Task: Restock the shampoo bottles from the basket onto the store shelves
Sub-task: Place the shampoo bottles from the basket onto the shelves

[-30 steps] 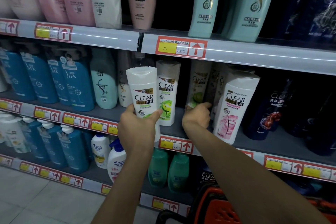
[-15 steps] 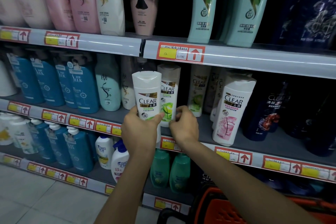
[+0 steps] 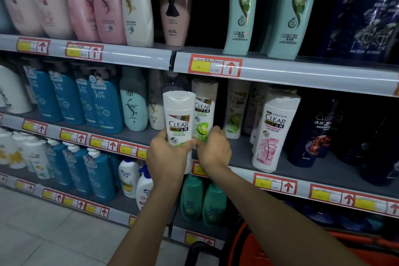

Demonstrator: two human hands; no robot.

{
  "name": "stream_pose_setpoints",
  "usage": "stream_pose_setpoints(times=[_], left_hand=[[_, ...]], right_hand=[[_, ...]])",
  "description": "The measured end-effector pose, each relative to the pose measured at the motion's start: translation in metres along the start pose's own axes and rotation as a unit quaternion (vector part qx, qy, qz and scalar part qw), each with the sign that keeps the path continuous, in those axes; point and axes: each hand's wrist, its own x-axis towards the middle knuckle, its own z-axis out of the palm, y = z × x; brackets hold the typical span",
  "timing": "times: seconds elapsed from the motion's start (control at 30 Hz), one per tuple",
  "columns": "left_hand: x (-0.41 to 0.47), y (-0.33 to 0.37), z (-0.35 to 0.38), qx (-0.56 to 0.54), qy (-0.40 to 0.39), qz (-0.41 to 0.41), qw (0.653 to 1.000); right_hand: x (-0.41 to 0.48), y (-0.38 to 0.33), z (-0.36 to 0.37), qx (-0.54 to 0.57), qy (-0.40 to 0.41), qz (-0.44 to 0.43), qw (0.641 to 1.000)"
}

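My left hand (image 3: 167,157) grips the lower half of a white CLEAR shampoo bottle (image 3: 178,116) with green print, held upright in front of the middle shelf (image 3: 237,166). Just behind and to the right, a matching white-and-green CLEAR bottle (image 3: 204,110) stands on that shelf. My right hand (image 3: 214,150) has its fingers curled round the base of the standing bottle. The orange basket (image 3: 248,248) shows at the bottom right, below my right forearm; its contents are hidden.
A white-and-pink CLEAR bottle (image 3: 273,129) stands to the right, with dark blue CLEAR bottles (image 3: 317,134) beyond. Blue SLEK bottles (image 3: 103,106) fill the shelf's left part. Pink and mint bottles line the upper shelf (image 3: 280,69). Green bottles (image 3: 192,196) sit below.
My right hand has moved left from the bottles further back on the shelf to the base of the green-print bottle. The held bottle stays in my left hand.
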Motion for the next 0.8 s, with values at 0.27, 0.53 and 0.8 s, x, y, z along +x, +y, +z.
stream_pose_setpoints(times=[0.27,0.53,0.8], left_hand=[[0.000,0.003,0.001,-0.007,0.008,-0.014,1.000],[-0.003,0.009,0.006,-0.009,-0.001,-0.010,1.000],[-0.004,0.014,0.009,-0.001,-0.002,-0.013,1.000]], right_hand=[[0.002,0.027,-0.007,-0.018,0.062,0.039,0.997],[0.013,0.038,-0.016,-0.010,0.091,0.095,0.991],[0.019,0.040,-0.015,-0.019,0.089,0.101,0.991]])
